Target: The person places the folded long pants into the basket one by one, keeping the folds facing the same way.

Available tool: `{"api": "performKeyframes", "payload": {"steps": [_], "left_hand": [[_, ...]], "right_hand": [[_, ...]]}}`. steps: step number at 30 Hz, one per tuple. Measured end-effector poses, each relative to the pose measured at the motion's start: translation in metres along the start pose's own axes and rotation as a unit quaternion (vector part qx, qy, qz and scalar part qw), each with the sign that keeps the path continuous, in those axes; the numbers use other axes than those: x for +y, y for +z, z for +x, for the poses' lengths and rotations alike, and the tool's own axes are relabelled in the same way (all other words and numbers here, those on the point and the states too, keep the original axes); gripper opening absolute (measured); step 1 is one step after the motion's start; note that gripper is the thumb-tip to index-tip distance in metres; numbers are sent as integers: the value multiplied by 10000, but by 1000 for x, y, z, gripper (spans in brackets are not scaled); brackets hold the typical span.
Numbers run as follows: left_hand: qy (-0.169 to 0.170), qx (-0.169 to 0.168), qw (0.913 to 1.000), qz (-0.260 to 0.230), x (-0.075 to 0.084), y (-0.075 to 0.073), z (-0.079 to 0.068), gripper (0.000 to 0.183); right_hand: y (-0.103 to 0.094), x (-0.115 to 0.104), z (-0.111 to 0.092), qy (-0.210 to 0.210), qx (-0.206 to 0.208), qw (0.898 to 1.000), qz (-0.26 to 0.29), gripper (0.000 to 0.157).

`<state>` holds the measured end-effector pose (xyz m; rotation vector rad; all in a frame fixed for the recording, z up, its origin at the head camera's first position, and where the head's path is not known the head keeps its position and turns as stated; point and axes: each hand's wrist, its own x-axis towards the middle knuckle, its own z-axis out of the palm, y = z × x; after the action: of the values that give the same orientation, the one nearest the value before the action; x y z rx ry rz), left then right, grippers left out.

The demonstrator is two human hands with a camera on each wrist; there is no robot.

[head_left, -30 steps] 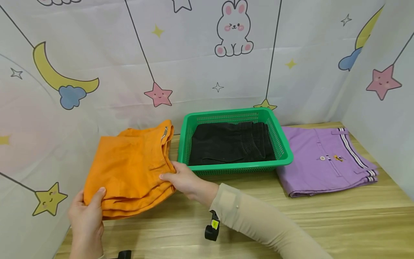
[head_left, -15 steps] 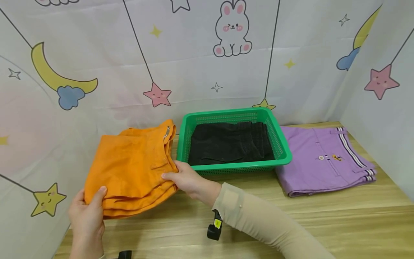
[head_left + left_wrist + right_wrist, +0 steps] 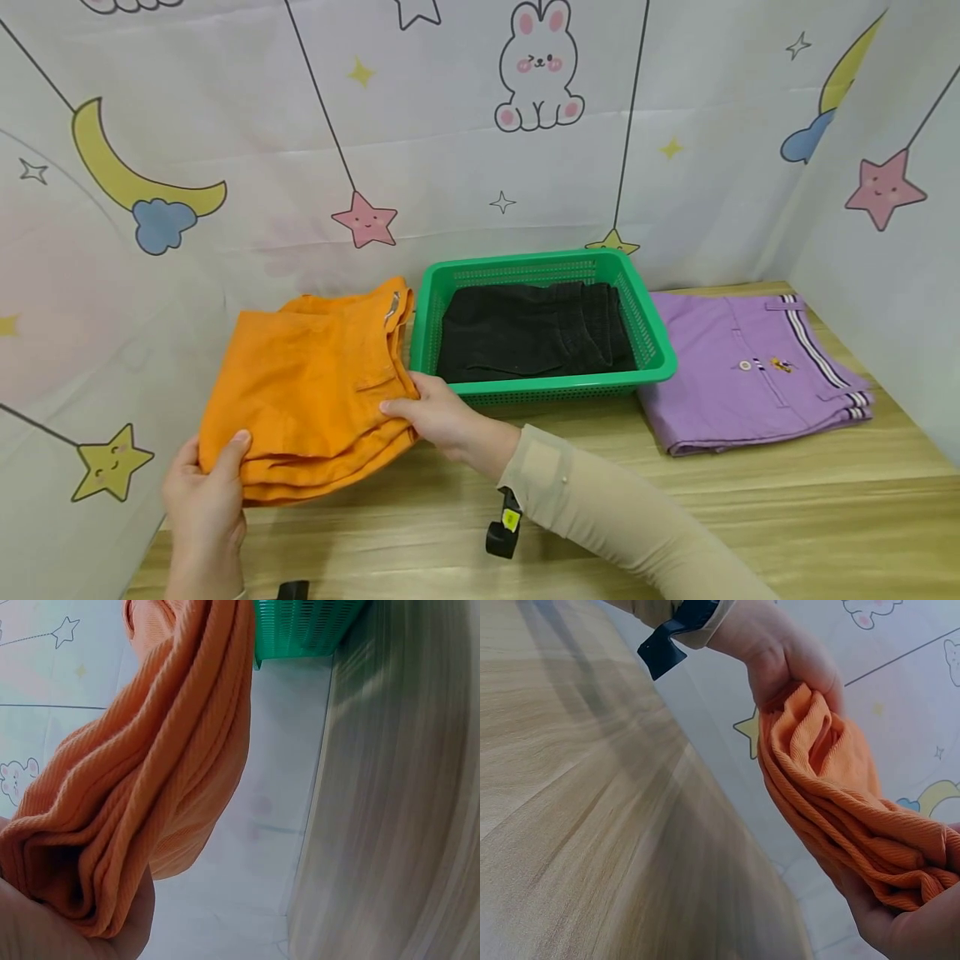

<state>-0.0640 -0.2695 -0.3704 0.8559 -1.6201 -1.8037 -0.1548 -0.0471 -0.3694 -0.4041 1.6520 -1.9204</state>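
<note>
Folded orange trousers [image 3: 307, 383] are held up off the table at the left of the head view, both hands on them. My left hand [image 3: 206, 496] grips their near left corner, thumb on top and fingers beneath. At the right edge, by the waistband, my right hand [image 3: 442, 417] pinches the layers with its thumb above. The left wrist view shows the stacked folds of the trousers [image 3: 150, 765] from the edge, and so does the right wrist view [image 3: 840, 802]. Just right of them stands a green basket [image 3: 547, 388] with folded black trousers [image 3: 517, 329] inside.
Folded purple trousers [image 3: 750, 375] lie on the wooden table [image 3: 600, 450] to the right, against the basket's side. White printed cloth [image 3: 450, 142] hangs behind and at both sides. A black wrist-camera mount [image 3: 504, 533] hangs below the right wrist.
The orange trousers and both hands have shifted slightly to the right, toward the basket. Both grips stay the same, and the basket and the other trousers have not moved.
</note>
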Motion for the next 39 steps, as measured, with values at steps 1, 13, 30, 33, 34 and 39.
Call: {"api": "performKeyframes", "payload": {"steps": [1,13,30,33,34,39], "left_hand": [[10,-10,10000,-17,0,0,-1,40],[138,-63,9997,-187,3,4,-6,34],[172,-112,9995,-247,9,9,-13,41],[203,-119,9994,-271,10,10,-14,41],[214,-124,9993,-276,10,11,-15,41],[256,-134,9992,-276,10,12,-16,39]], "right_hand": [[0,0,0,-15,-9,10000,2,35],[-6,-2,-6,-54,-98,9999,111,35],[-14,-5,-12,-156,-223,9994,226,34],[-16,-5,-13,-173,-229,9994,203,34],[-17,-5,-14,-186,-233,9994,196,34],[-19,-5,-15,-240,-270,9991,209,34]]}}
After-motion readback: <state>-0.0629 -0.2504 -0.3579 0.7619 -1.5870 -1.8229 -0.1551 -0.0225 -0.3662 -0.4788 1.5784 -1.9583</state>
